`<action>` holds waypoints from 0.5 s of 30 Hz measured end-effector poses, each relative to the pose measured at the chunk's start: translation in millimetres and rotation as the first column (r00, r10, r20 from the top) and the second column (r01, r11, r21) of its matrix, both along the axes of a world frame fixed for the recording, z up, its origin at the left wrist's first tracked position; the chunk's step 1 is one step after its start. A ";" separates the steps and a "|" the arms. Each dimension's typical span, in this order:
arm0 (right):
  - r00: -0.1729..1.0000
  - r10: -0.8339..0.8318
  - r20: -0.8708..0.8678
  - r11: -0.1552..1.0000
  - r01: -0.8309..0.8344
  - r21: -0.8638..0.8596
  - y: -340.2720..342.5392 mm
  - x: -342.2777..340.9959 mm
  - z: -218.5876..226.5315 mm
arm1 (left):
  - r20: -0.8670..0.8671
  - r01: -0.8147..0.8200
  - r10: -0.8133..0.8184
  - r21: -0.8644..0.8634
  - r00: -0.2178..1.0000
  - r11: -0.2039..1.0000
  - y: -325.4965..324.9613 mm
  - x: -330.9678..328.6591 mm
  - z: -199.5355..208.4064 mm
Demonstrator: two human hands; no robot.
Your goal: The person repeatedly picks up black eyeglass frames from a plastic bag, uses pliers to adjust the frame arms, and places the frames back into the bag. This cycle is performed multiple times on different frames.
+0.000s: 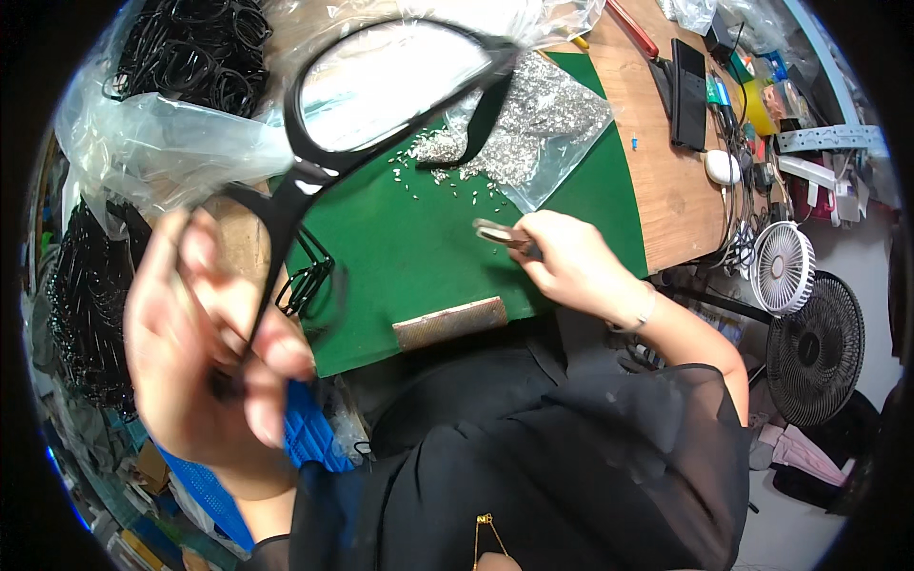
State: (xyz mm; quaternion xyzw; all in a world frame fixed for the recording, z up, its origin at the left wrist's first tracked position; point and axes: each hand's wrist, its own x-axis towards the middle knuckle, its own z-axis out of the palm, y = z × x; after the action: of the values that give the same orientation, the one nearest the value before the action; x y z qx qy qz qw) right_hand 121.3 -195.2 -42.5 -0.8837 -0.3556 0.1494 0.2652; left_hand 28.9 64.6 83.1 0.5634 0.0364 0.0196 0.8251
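Note:
Raised close to the camera on the left, my left hand [195, 352] is blurred, its fingers closed around the rim of a black eyeglass frame [309, 174]. The frame is tilted, with one lens opening and a temple arm reaching over the table. My right hand [583, 265] grips a pair of pliers [503, 233] above the green mat [419, 257]; their jaws point left, apart from the frame. Beyond them lies a clear plastic bag [557, 171] of small silvery pieces, with a loose pile [436, 149] spilled beside it.
Black frames [309, 278] stand at the mat's left edge, and more fill bags [205, 57] at the far left. A rough-faced block [449, 324] sits at the front edge. To the right are a phone [689, 95], cables and two fans [811, 347]. A blue crate [309, 433] stands below.

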 end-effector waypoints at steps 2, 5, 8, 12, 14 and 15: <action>1.000 -0.005 -0.010 0.999 0.004 -0.033 8.0 -2.0 -17.3 | -0.112 -0.284 0.269 -0.147 0.957 0.948 -19.4 -18.4 -13.9; 1.000 0.010 0.008 1.000 -0.010 -0.030 10.7 -3.6 -22.5 | -0.206 -0.300 0.292 -0.006 0.934 0.954 -41.4 -39.9 -44.2; 0.998 0.004 0.066 0.999 -0.002 -0.038 12.6 -5.5 -24.8 | -0.166 -0.233 0.220 -0.060 0.961 0.971 -68.8 -44.5 -72.4; 0.998 -0.062 -0.014 0.993 0.061 -0.098 19.5 -5.9 -18.7 | 0.063 -0.161 0.165 -0.059 0.984 0.985 -77.1 -43.1 -89.9; 0.994 -0.109 0.002 0.990 0.109 -0.089 22.3 -7.8 -22.8 | 0.080 -0.089 0.092 -0.049 0.993 0.995 -75.2 -41.2 -90.4; 0.991 -0.134 0.010 0.987 0.134 -0.084 22.9 -9.3 -24.5 | 0.082 -0.073 0.075 -0.026 0.994 0.997 -75.4 -43.0 -94.8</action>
State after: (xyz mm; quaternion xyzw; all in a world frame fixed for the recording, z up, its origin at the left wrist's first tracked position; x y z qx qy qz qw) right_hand 112.0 -172.3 -67.0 -0.9163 -0.2895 0.1442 0.2363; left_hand -14.1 -10.8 -11.8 0.5510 0.0231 0.0730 0.8310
